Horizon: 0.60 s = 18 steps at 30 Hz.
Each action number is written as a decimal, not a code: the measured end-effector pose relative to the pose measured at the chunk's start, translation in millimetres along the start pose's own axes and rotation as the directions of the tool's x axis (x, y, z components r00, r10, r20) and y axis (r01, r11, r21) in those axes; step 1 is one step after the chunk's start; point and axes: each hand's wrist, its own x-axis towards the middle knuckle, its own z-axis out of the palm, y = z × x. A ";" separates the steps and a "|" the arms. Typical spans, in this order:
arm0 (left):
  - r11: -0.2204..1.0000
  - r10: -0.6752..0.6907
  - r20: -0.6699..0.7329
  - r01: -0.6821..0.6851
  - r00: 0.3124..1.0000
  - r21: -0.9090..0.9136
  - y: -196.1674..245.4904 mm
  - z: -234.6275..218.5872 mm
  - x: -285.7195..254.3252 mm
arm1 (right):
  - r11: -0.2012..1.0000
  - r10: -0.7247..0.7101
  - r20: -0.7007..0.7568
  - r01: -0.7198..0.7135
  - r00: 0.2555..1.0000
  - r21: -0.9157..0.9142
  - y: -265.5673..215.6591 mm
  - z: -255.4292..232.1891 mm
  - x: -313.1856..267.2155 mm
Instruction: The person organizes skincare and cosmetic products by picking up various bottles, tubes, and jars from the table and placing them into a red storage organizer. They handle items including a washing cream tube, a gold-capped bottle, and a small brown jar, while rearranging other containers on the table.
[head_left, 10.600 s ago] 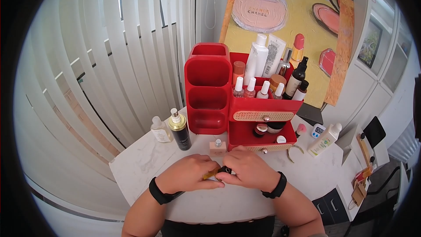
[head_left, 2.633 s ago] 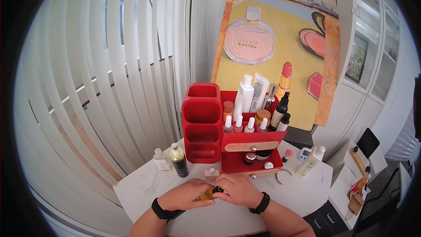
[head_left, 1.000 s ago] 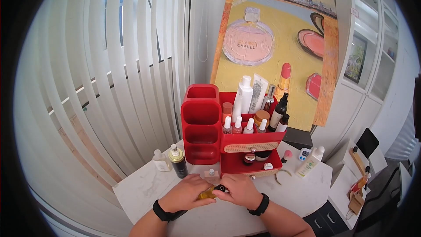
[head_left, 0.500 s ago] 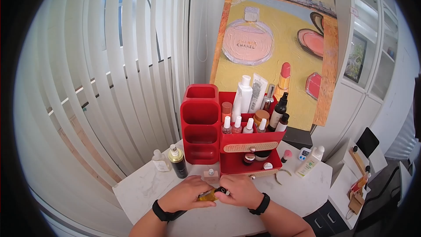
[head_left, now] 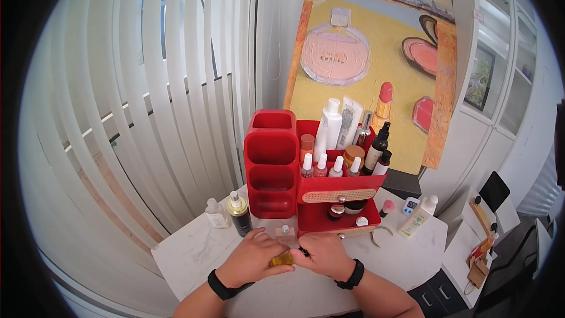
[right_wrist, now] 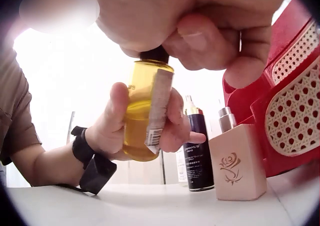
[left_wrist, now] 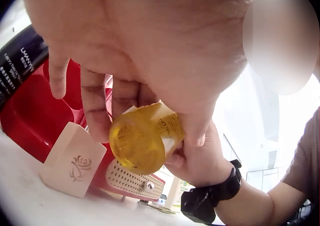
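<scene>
Left: pale vertical blinds (head_left: 154, 112), daylight showing between slats | Behind: white wall (head_left: 288, 17), large painting (head_left: 379, 53) of cosmetics | Right: white glass-fronted cabinet (head_left: 465, 135), dark drawers (head_left: 435, 292) | Foreground: white marbled worktop (head_left: 197, 253)

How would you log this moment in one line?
left hand: grips yellow bottle | right hand: grips its black cap | pink bottle: upright on table | lower drawer: open

The head view looks down from six o'clock toward twelve; the wrist views, close at nine and three, face inward, sharing the yellow bottle (right_wrist: 143, 113).
</scene>
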 end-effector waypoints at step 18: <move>0.932 -0.067 0.053 0.082 0.996 -0.352 -5.4 -7.0 -1.9 | 0.950 0.032 0.096 -0.060 0.995 0.306 4.7 -10.7 0.8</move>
